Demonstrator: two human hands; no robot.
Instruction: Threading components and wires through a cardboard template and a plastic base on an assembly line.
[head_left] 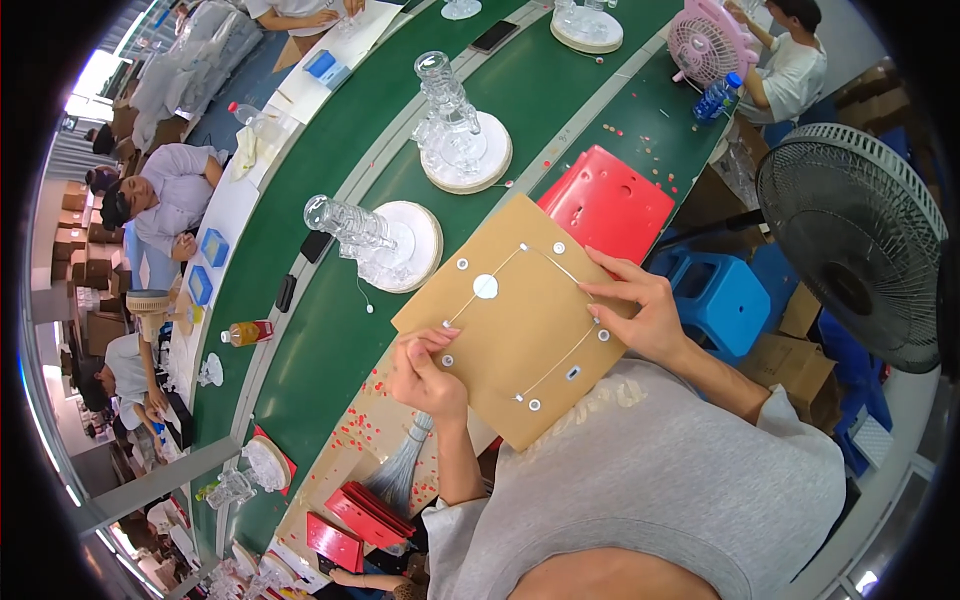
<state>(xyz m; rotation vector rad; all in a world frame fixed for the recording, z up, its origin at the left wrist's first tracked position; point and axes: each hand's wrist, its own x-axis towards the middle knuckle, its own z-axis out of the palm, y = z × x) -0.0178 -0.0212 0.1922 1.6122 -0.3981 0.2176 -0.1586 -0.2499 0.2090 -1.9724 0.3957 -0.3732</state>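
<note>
Left hand [428, 372]: pinches the lower left edge of the brown cardboard panel [520, 320], thumb on top near a small white grommet, fingers curled beneath.
Right hand [640, 312]: lies on the panel's right edge, index finger stretched along the thin white cord [560, 268], thumb pressing the face; fingers part open, gripping the edge.
Panel: held tilted above the person's lap and the worktable edge, in front of the grey shirt [650, 480].
On the panel: one larger white disc [485, 287] and about seven small white grommets, with the cord running between them in a rough rectangle.
Just behind: a stack of red plastic sheets [608, 203], partly hidden by the panel's top corner.
Green conveyor [330, 330]: three glass pieces on round white bases in a row, the nearest [375, 240] just left of the panel.
Right side: one blue stool [722, 300], one black floor fan [860, 240].
Below the left hand: a brush [405, 465] and scattered red dots on the table.
Far end: one pink fan [705, 42].
</note>
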